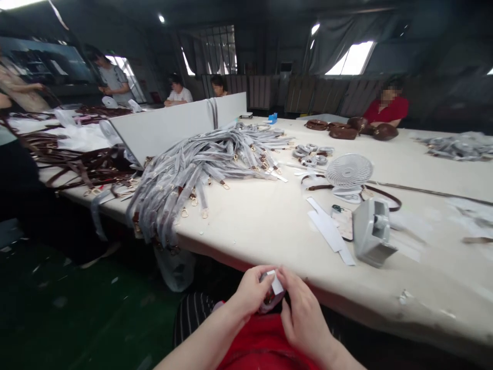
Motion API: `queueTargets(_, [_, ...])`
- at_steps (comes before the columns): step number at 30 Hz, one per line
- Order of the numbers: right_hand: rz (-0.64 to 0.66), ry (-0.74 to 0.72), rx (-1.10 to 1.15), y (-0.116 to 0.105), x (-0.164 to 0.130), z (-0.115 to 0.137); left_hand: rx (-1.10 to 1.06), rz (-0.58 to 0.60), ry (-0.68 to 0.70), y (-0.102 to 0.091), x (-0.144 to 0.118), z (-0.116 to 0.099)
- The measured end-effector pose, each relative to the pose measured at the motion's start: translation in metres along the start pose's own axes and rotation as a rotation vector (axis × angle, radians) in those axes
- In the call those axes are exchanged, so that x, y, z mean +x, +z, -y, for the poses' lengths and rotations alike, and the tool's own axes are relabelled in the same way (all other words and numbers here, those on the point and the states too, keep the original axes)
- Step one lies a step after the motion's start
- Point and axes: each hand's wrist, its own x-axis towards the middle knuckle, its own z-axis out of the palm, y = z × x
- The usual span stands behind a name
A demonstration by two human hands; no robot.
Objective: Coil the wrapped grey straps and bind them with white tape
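In front of my lap, just off the table's near edge, my left hand [254, 289] is closed on a small rolled bundle wrapped in clear plastic [267, 307], likely a coiled strap. A white paper strip [276, 284] lies across the bundle's top, under my left thumb. From the other side my right hand [302, 303] curls round the same bundle, its fingertips touching the strip. Both hands partly hide the bundle. Loose white paper strips [329, 231] rest on the table [262, 231], beside a phone [344, 221] and a grey tape dispenser [372, 234].
Plastic-wrapped straps [185, 169] with metal clasps pile up at left, some hanging over the edge. Coiled straps [311, 154], a white fan [349, 172] and brown leather pouches [342, 131] stand farther back. A white divider [173, 126] crosses the table. Several people work around it.
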Motion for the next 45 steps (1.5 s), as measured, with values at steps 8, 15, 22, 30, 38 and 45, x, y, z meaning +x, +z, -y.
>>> queueTargets(8, [-0.658,0.486,-0.284,-0.132,0.003,-0.114,-0.067,-0.118,-0.113,-0.031,0.001,0.008])
queueTargets(15, [-0.667,0.796,-0.054,-0.180,-0.004,-0.185,-0.184,-0.079,-0.213,-0.021,-0.006,0.005])
queueTargets(22, [-0.735,0.849,0.008,-0.148,-0.033,-0.155,-0.285,-0.052,-0.153,-0.015,-0.015,-0.005])
queueTargets(30, [-0.566,0.911,0.350,-0.115,-0.042,-0.128,-0.178,-0.090,-0.057,-0.007,-0.013,0.004])
queueTargets(38, [-0.010,0.721,0.865,-0.045,0.004,-0.015,-0.169,-0.134,-0.012,0.013,-0.017,-0.003])
queueTargets(45, [0.170,0.759,0.987,-0.010,0.004,-0.008,-0.173,-0.189,0.024,0.004,-0.022,0.006])
